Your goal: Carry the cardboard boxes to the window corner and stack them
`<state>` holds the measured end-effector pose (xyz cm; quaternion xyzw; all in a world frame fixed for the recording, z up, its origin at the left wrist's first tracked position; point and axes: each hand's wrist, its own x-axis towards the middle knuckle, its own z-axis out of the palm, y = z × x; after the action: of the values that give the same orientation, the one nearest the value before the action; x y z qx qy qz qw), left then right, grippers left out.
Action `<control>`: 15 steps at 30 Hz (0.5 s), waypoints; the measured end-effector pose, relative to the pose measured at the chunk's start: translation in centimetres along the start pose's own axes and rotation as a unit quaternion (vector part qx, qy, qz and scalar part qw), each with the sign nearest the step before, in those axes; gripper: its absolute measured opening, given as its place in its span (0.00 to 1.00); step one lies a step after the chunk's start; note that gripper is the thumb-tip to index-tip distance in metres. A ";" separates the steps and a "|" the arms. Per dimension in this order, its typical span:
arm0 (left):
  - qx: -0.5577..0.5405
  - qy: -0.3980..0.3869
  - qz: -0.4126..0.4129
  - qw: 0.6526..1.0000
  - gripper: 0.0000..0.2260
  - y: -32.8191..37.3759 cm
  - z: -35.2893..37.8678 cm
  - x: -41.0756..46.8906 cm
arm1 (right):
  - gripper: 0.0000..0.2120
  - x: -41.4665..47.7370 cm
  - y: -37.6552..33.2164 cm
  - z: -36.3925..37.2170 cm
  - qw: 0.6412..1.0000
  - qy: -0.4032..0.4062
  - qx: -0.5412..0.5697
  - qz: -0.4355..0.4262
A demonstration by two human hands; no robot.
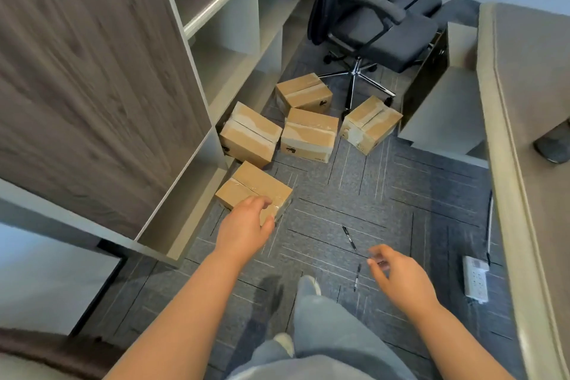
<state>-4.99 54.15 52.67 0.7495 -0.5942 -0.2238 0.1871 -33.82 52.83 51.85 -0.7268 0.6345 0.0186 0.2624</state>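
Five cardboard boxes (pixel 309 134) dot the carpet (pixel 385 194); the left hand (pixel 245 222) curls round the near corner of the nearest box (pixel 256 183), the right hand (pixel 398 274) loosely spread farther back.

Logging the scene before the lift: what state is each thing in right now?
Nearest brown cardboard box: taped shut, on the grey carpet.
Four other brown cardboard boxes: taped shut, on the carpet, unstacked.
Left hand: touching the nearest box's corner, grip unclear.
Right hand: in the air, holding nothing.
Two black pens: lying on the carpet.
White power strip: lying flat on the carpet.
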 end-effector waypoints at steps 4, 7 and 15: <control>-0.001 -0.004 -0.005 1.000 0.16 -1.0 0.0 6.3 | 0.13 6.5 -0.8 -1.1 1.000 -0.004 0.002 0.010; 0.006 -0.004 -0.025 1.000 0.15 -2.0 -0.6 11.1 | 0.14 13.2 -2.5 -1.8 1.000 -0.020 0.010 0.001; 0.033 -0.038 -0.119 0.992 0.15 -6.7 -3.6 19.8 | 0.15 29.3 -11.3 -3.9 0.992 -0.080 -0.013 -0.099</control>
<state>6.25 36.41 49.71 0.8117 -0.5147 -0.2527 0.1116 -18.75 25.13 48.74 -0.7858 0.5360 0.0584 0.3031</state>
